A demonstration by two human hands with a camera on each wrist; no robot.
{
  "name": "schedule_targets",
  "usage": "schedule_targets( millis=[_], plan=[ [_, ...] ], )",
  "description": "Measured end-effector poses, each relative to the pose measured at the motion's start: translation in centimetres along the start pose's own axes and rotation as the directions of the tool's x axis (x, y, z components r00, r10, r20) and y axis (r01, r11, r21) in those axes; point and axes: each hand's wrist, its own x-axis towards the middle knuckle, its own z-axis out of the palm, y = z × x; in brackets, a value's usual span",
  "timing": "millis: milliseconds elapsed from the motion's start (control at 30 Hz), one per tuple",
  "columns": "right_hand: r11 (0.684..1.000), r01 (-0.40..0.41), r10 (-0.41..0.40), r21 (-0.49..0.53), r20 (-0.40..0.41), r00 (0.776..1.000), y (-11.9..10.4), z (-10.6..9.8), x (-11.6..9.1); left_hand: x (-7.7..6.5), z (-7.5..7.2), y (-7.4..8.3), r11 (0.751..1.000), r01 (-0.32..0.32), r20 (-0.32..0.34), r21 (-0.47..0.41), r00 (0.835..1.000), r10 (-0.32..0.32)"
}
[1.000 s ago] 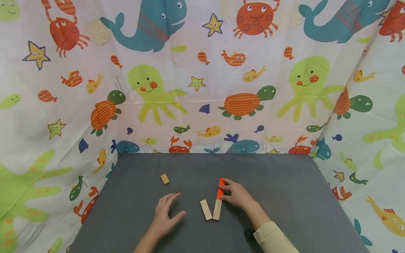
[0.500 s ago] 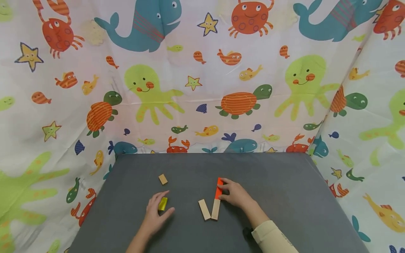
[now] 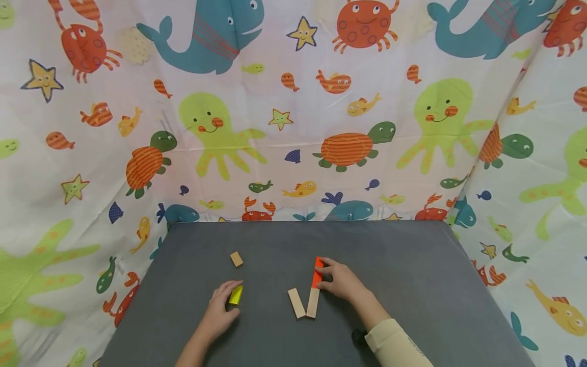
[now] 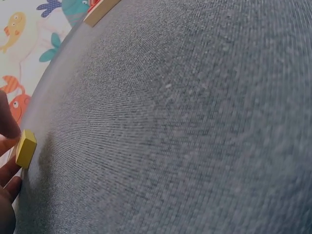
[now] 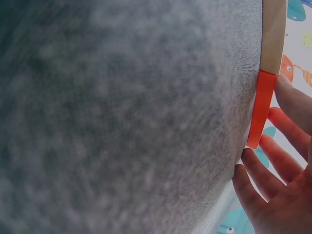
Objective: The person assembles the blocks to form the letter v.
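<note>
My left hand (image 3: 215,312) holds a small yellow block (image 3: 236,295) at the left of the table, fingers at its far end and thumb at its near end. In the left wrist view the yellow block (image 4: 26,150) has slanted faces, with fingertips around it. My right hand (image 3: 345,281) grips a long orange-red block (image 3: 316,279), thumb at its near end and index finger at the far end. This block lies end to end with a plain wooden block (image 3: 313,304). Another wooden block (image 3: 296,304) leans away to the left, their near ends meeting in a V.
A short wooden block (image 3: 236,259) lies farther back, beyond the left hand. The grey table (image 3: 390,255) ends at a curtain (image 3: 284,142) printed with sea animals, which also hangs along both sides. A small dark object (image 3: 359,337) lies beside the right forearm.
My left hand has moved left, and its fingers and thumb have closed in on the yellow block, which was hidden at first. The right hand stays on the orange-red block.
</note>
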Motion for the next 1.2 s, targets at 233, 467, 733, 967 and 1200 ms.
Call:
schedule_targets(
  millis=[233, 467, 733, 967, 1200],
  plan=[
    [1.000, -0.005, 0.005, -0.001, -0.005, 1.000, 0.06, 0.01, 0.02, 0.14, -0.26, -0.13, 0.999, 0.034, 0.021, -0.022, 0.999, -0.033],
    [1.000, 0.019, -0.019, -0.003, -0.003, 1.000, 0.11, 0.05, -0.02, 0.17, -0.19, -0.09, 0.999, 0.014, 0.011, 0.028, 1.000, -0.014],
    [1.000, 0.007, -0.007, -0.009, 0.005, 1.000, 0.08, -0.03, -0.02, 0.19, -0.21, 0.33, 0.994, 0.028, 0.012, 0.102, 0.999, -0.029],
    [1.000, 0.012, -0.012, 0.010, -0.010, 1.000, 0.08, 0.02, -0.10, 0.25, -0.20, 0.69, 0.991, 0.037, -0.018, 0.126, 0.999, -0.035],
    [1.000, 0.012, -0.012, 0.003, 0.003, 1.000, 0.06, 0.08, -0.12, 0.20, -0.02, 0.74, 0.994, 0.039, -0.045, 0.104, 0.998, -0.034]
  ],
)
